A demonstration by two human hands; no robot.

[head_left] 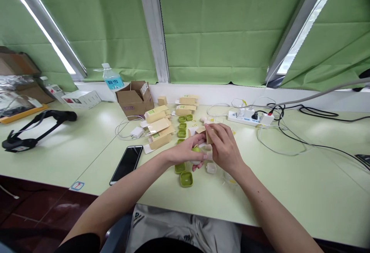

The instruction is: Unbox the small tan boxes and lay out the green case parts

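Observation:
My left hand (pixel 189 150) is closed around a small round thing with a green top and white lower part (pixel 196 156); its exact kind is unclear. In my right hand (pixel 227 145), the fingers pinch a small tan cardboard box (pixel 208 136), partly covered by both hands. The box's opened end lies close above the left fingers. Under and around my hands runs a column of small square green cups, the nearest being a green cup (pixel 186 179). A small whitish translucent cup (pixel 211 168) stands below my right hand.
Several flattened or opened tan boxes (pixel 157 127) are heaped left of the cups. A black phone (pixel 126 164) lies near the front edge. Behind are a brown carton (pixel 134 100) and a water bottle (pixel 112 78). A power strip (pixel 245 118) with cables lies at right, a black headset (pixel 37 129) far left.

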